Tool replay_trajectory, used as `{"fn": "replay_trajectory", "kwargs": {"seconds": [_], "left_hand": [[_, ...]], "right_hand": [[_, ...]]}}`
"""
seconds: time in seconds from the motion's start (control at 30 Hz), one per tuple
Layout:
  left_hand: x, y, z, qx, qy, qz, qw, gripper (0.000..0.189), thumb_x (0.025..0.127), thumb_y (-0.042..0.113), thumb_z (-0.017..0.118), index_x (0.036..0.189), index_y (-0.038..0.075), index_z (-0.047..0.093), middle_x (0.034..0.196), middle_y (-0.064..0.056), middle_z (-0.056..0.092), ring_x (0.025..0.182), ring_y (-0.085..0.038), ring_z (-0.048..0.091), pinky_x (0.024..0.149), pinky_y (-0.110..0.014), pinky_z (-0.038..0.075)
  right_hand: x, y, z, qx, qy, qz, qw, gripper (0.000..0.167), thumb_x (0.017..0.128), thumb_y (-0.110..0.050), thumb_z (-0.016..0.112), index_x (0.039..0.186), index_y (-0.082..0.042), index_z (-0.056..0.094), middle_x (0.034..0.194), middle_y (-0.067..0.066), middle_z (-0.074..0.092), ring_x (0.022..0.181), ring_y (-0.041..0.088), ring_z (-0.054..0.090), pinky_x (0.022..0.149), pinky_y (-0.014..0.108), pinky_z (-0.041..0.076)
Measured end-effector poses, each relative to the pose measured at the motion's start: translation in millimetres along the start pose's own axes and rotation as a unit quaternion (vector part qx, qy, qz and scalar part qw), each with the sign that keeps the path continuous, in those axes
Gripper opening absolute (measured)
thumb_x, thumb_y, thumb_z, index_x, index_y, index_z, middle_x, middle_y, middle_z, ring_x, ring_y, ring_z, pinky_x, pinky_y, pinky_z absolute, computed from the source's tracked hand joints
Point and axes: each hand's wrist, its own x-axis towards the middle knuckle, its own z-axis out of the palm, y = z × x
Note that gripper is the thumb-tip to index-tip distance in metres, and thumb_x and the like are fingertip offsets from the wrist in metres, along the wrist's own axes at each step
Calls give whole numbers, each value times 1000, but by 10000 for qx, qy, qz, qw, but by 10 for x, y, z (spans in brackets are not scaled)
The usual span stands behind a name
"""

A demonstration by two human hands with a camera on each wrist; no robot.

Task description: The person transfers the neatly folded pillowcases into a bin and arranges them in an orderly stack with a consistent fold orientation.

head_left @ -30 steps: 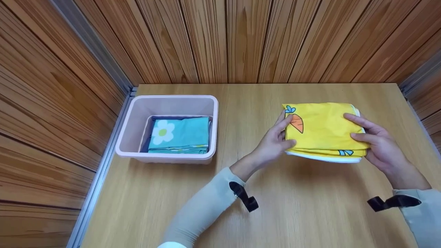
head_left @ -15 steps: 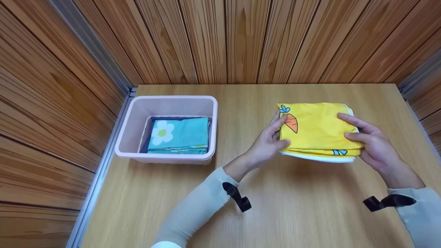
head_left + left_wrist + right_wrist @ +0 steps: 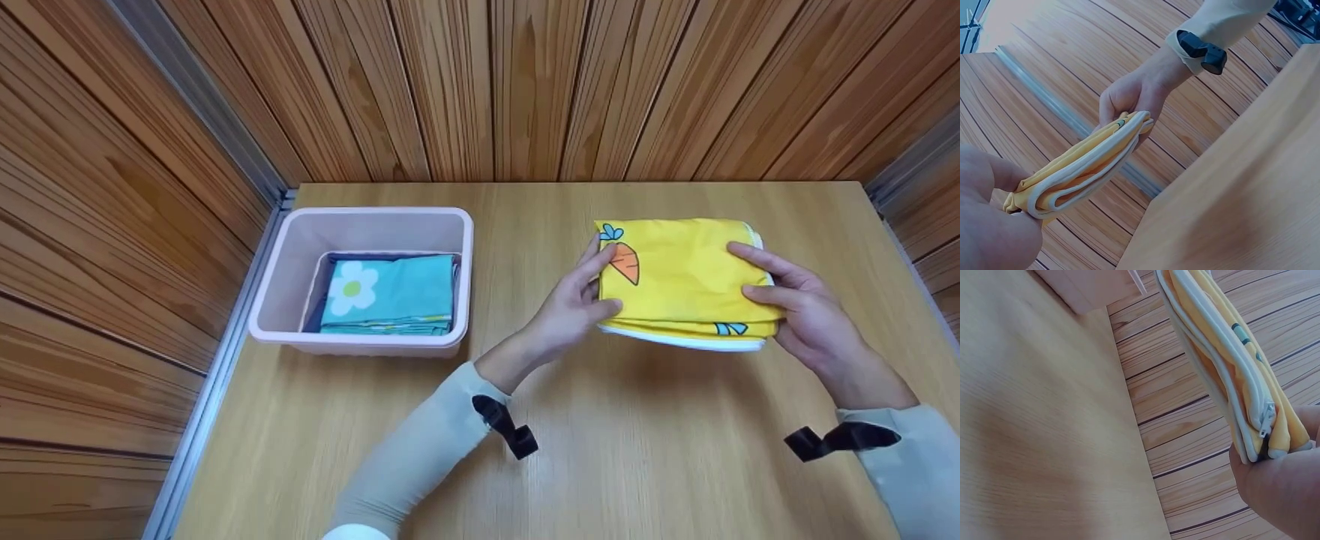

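Observation:
A yellow cushion cover (image 3: pixel 682 274) with carrot prints is folded into a thick rectangle and held above the right part of the table. My left hand (image 3: pixel 564 311) grips its left edge, thumb on top and other fingers partly hidden beneath. At the opposite edge, my right hand (image 3: pixel 814 322) holds it, with fingertips lying on the upper face. From the left wrist view, the folded layers of the cushion cover (image 3: pixel 1092 160) show white trim. The right wrist view shows a white zipper pull (image 3: pixel 1267 421) at one corner.
A pale pink plastic bin (image 3: pixel 367 341) stands at the table's left side. Inside lies a folded turquoise cloth (image 3: pixel 405 289) with a white flower, above darker fabric. Wood-panelled walls (image 3: pixel 529 90) border the wooden table (image 3: pixel 570 480) at the back and sides.
Both hands have shifted slightly left and a little away from the person, carrying the folded cushion cover. The grip looks the same, and the bin has stayed in place.

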Motion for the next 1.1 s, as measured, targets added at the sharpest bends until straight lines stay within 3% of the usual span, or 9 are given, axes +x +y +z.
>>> {"fn": "replay_trajectory", "kwargs": {"seconds": [0.23,0.67,0.93,1.1], "left_hand": [[-28,12,-38,35,2,43,10000,77,94,-20,49,161,7,22,171,6,-6,149,-13,31,103,-28,49],[-82,8,-143,-118,48,-26,9999,76,95,-18,50,162,8,24,171,8,-4,147,-13,35,105,-30,48],[-122,25,-177,-277,128,-58,9995,75,94,-19,49,161,7,25,171,7,-3,149,-13,31,107,-29,46],[-149,41,-213,-255,172,-59,9995,74,95,-17,50,161,8,27,172,6,-2,151,-13,27,110,-30,43]], "right_hand": [[-13,3,45,-39,53,67,10000,51,102,12,44,148,-8,53,141,2,52,114,18,67,94,33,55],[48,63,124,-144,151,121,9997,49,102,10,47,147,-9,54,145,3,47,115,18,67,94,33,55],[87,101,182,-457,385,176,9981,51,102,7,51,149,-10,53,155,6,29,117,14,64,95,30,55],[108,107,216,-410,380,225,9982,50,102,7,52,148,-11,54,150,4,35,116,15,65,94,31,55]]}}
